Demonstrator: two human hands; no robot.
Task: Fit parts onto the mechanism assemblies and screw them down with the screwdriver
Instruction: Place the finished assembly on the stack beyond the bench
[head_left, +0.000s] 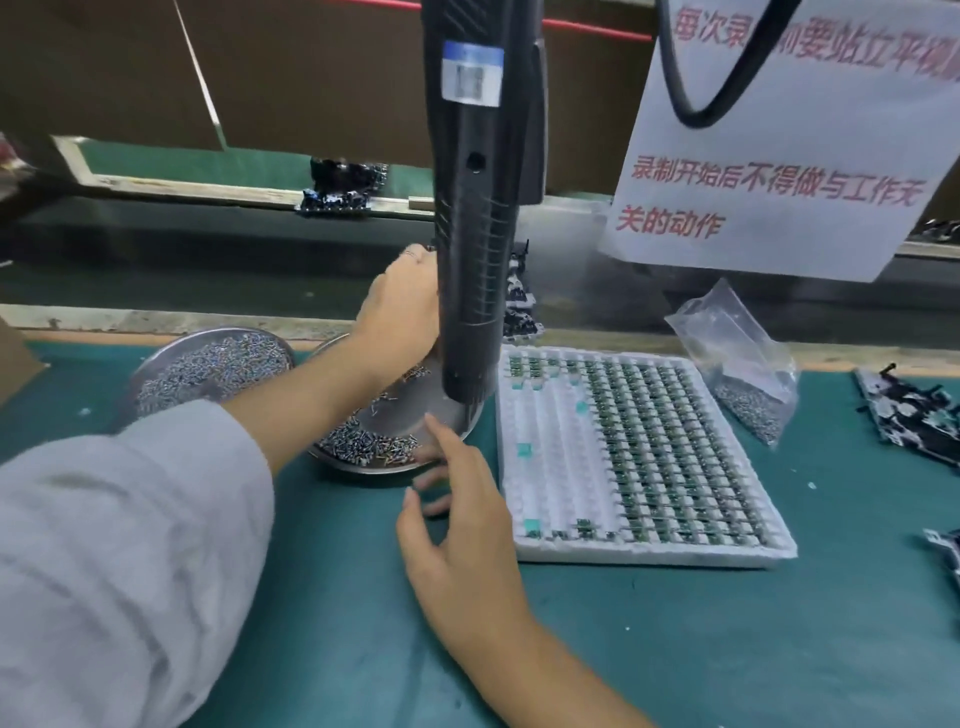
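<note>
The black ribbed screwdriver (475, 208) hangs upright between the hands, its lower end over a round metal dish of screws (374, 441). The left hand (400, 312) reaches behind the barrel; its grip cannot be determined. The right hand (457, 514) hovers with fingers spread and relaxed at the dish rim, beside a white moulded tray (649, 556) of small green parts on the green tabletop (727, 649).

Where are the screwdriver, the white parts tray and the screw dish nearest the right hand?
screwdriver (475, 208): head view, middle of its black hanging body.
white parts tray (550, 467): head view, empty white cells at its left side.
screw dish (410, 400): head view, bare metal inside.
</note>
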